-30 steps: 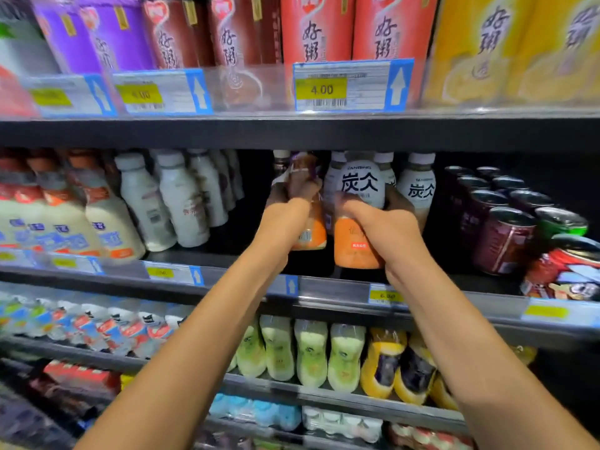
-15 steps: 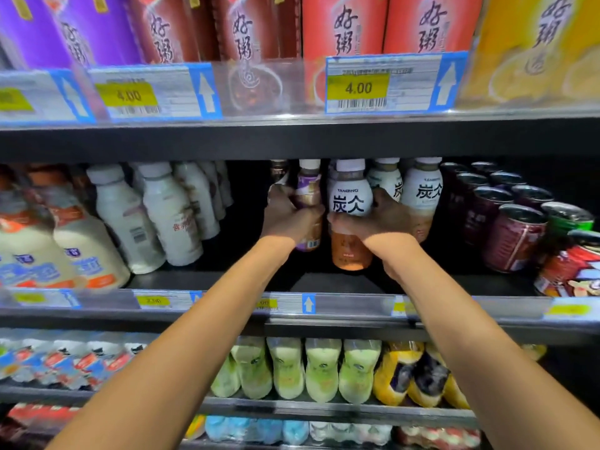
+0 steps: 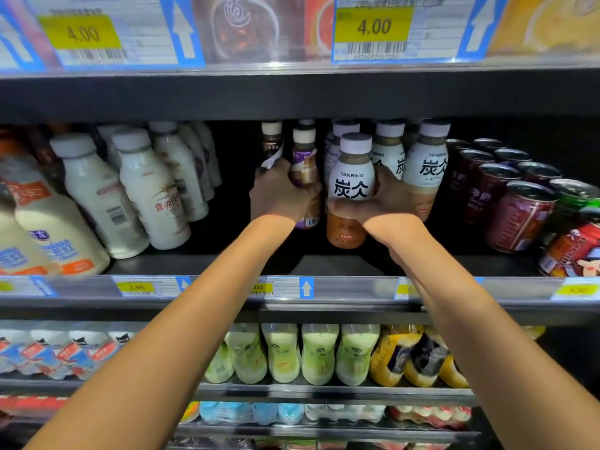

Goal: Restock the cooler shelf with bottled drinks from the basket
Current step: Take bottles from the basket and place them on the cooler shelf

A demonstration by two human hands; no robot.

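Both my arms reach into the middle cooler shelf (image 3: pixel 341 264). My left hand (image 3: pixel 279 193) grips a purple-and-gold labelled bottle (image 3: pixel 305 167) with a cream cap, standing in front of a darker bottle (image 3: pixel 271 138). My right hand (image 3: pixel 383 199) grips a Tanbing bottle (image 3: pixel 352 186) with a white top label and orange-brown lower half; it stands upright in front of a row of matching Tanbing bottles (image 3: pixel 425 170). The two held bottles are side by side, nearly touching. The basket is out of view.
White milk bottles (image 3: pixel 146 186) fill the shelf's left part, with a dark gap between them and my left hand. Dark red cans (image 3: pixel 519 216) stand at the right. The upper shelf edge with price tags (image 3: pixel 373 30) hangs close above. Green and yellow bottles (image 3: pixel 318 352) sit below.
Both hands have pushed their bottles deeper into the shelf and set them more upright. The view has come closer to the shelf.
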